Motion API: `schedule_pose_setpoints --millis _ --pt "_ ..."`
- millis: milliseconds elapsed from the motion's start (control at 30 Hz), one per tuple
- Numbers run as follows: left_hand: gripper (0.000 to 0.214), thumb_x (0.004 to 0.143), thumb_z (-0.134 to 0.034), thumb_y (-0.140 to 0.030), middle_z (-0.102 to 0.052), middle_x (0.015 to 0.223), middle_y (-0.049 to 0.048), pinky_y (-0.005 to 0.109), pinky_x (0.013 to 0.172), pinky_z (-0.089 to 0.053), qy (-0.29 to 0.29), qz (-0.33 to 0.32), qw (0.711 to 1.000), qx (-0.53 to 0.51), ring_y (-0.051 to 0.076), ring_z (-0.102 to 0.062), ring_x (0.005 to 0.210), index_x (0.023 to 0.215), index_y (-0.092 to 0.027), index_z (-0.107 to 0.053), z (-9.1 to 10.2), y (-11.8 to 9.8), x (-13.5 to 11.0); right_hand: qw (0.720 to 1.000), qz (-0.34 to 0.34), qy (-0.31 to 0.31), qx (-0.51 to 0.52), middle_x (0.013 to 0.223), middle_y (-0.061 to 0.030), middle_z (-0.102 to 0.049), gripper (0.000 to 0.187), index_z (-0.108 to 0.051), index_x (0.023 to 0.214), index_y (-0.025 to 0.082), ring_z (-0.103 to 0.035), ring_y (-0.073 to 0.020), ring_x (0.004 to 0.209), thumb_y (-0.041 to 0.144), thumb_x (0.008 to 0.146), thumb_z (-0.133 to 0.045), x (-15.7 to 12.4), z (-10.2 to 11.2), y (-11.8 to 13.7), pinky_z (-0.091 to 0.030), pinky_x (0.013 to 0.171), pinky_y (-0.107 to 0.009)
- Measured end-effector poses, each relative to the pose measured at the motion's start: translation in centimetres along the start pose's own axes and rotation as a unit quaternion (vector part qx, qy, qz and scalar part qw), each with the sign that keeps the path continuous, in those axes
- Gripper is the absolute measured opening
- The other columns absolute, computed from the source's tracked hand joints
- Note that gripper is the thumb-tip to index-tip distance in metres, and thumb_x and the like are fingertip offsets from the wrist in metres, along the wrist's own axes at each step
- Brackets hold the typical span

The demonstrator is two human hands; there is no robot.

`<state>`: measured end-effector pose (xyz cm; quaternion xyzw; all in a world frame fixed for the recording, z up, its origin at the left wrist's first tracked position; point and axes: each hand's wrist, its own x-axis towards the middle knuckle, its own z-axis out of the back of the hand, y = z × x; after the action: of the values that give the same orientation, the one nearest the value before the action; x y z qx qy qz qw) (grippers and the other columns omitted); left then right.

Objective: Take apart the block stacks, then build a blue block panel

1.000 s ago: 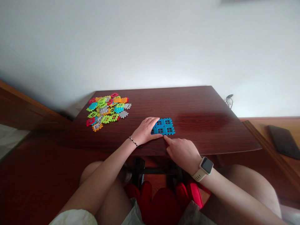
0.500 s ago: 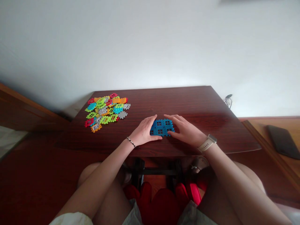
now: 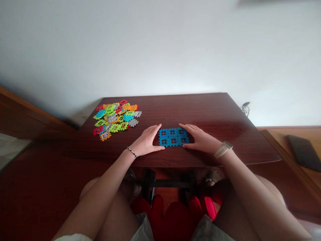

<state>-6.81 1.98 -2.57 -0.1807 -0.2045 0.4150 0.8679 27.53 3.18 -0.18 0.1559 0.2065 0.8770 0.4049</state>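
Note:
A flat panel of several joined blue window tiles [image 3: 173,137] lies on the dark wooden table [image 3: 213,117] near its front edge. My left hand [image 3: 146,141] rests on the table against the panel's left side, fingers stretched out and together. My right hand [image 3: 200,139], with a watch at the wrist, lies against the panel's right side, fingers also stretched out. Both hands flank the panel and touch its edges. A heap of loose coloured tiles [image 3: 114,117] in green, orange, red, grey and blue sits at the table's back left.
A white wall rises behind the table. A dark flat object [image 3: 303,150] lies on a lighter wooden surface at the right. A cable end [image 3: 245,106] shows past the table's right edge. Red slippers [image 3: 175,214] are on the floor between my knees.
My right hand came up from the panel's front edge to its right side. My left hand slid off the tiles to the left edge, uncovering the whole blue panel.

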Motion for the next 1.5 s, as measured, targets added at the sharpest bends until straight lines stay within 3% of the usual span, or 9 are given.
schedule_pose_setpoints --millis 167,433,567,667,767,900,1133,1300,1500 --pt "0.104 0.091 -0.083 -0.052 -0.044 0.172 0.0173 0.061 0.134 -0.033 -0.010 0.005 1.000 -0.017 0.041 -0.037 0.162 0.174 -0.028 -0.026 -0.4 -0.4 -0.3 0.999 0.017 -0.024 0.026 0.165 -0.0128 -0.051 0.097 -0.034 0.172 0.037 -0.046 -0.0406 0.155 0.048 0.090 -0.084 0.0 -0.5 -0.4 -0.040 0.128 -0.064" --pt "0.101 0.083 -0.092 -0.038 -0.048 0.169 0.0140 0.058 0.131 -0.037 -0.055 0.012 0.989 -0.136 0.038 -0.050 0.153 0.169 -0.034 -0.038 0.0 -1.2 -0.2 0.995 0.008 -0.044 0.088 0.159 -0.0114 -0.049 0.117 -0.019 0.176 0.043 -0.053 -0.0411 0.148 0.038 0.083 -0.090 0.0 -0.1 0.3 -0.045 0.125 -0.065" --pt "0.084 0.089 -0.086 -0.032 -0.049 0.166 0.0143 0.047 0.109 -0.057 -0.104 0.071 0.932 -0.340 0.030 -0.067 0.129 0.163 -0.035 -0.047 -0.4 -1.9 0.2 0.987 -0.001 -0.078 0.143 0.161 -0.0104 -0.041 0.117 -0.018 0.176 0.045 -0.065 -0.0340 0.127 0.030 0.083 -0.086 0.2 -0.7 0.5 -0.061 0.109 -0.055" --pt "0.072 0.088 -0.086 -0.027 -0.060 0.155 0.0137 0.039 0.099 -0.059 -0.165 0.127 0.868 -0.450 0.022 -0.071 0.110 0.154 -0.031 -0.058 -0.6 -2.2 0.8 0.969 -0.036 -0.133 0.203 0.163 -0.0118 -0.039 0.114 -0.026 0.175 0.044 -0.068 -0.0268 0.105 0.027 0.080 -0.086 0.6 -1.7 0.3 -0.068 0.090 -0.049" --pt "0.065 0.081 -0.090 -0.021 -0.070 0.138 0.0104 0.034 0.099 -0.056 -0.222 0.172 0.818 -0.502 0.020 -0.070 0.108 0.142 -0.027 -0.067 -0.8 -2.3 1.3 0.935 -0.079 -0.186 0.292 0.145 -0.0109 -0.058 0.108 -0.038 0.171 0.040 -0.068 -0.0227 0.091 0.027 0.077 -0.089 1.0 -2.5 0.1 -0.067 0.087 -0.047" --pt "0.059 0.078 -0.091 -0.019 -0.075 0.118 0.0049 0.027 0.091 -0.056 -0.230 0.214 0.740 -0.595 0.016 -0.070 0.104 0.134 -0.026 -0.073 -0.8 -2.5 1.8 0.864 -0.137 -0.198 0.443 0.105 -0.0034 -0.075 0.075 -0.064 0.148 0.031 -0.072 -0.0248 0.097 0.032 0.078 -0.092 1.4 -2.9 0.6 -0.063 0.095 -0.046" --pt "0.039 0.079 -0.092 -0.025 -0.077 0.112 0.0044 0.023 0.075 -0.058 -0.201 0.200 0.654 -0.701 0.014 -0.072 0.091 0.116 -0.020 -0.078 -0.5 -3.6 2.1 0.717 -0.158 -0.184 0.654 0.109 -0.0015 -0.081 0.038 -0.079 0.111 0.027 -0.073 -0.0175 0.095 0.034 0.078 -0.097 1.6 -2.2 2.9 -0.061 0.089 -0.032" --pt "0.026 0.090 -0.081 -0.033 -0.080 0.109 0.0079 0.033 0.084 -0.062 -0.158 0.191 0.596 -0.764 0.021 -0.075 0.095 0.111 -0.019 -0.076 -0.3 -4.7 2.1 0.665 -0.158 -0.195 0.703 0.097 0.0024 -0.079 0.028 -0.078 0.098 0.026 -0.069 -0.0145 0.085 0.030 0.078 -0.097 1.8 -2.0 3.4 -0.059 0.082 -0.029" --pt "0.019 0.098 -0.073 -0.037 -0.080 0.115 0.0073 0.040 0.094 -0.060 -0.154 0.202 0.573 -0.779 0.024 -0.076 0.102 0.107 -0.020 -0.074 -0.8 -5.4 2.3 0.637 -0.142 -0.183 0.735 0.098 0.0028 -0.078 0.024 -0.076 0.098 0.027 -0.069 -0.0156 0.088 0.030 0.082 -0.093 2.2 -2.1 4.1 -0.059 0.087 -0.031"
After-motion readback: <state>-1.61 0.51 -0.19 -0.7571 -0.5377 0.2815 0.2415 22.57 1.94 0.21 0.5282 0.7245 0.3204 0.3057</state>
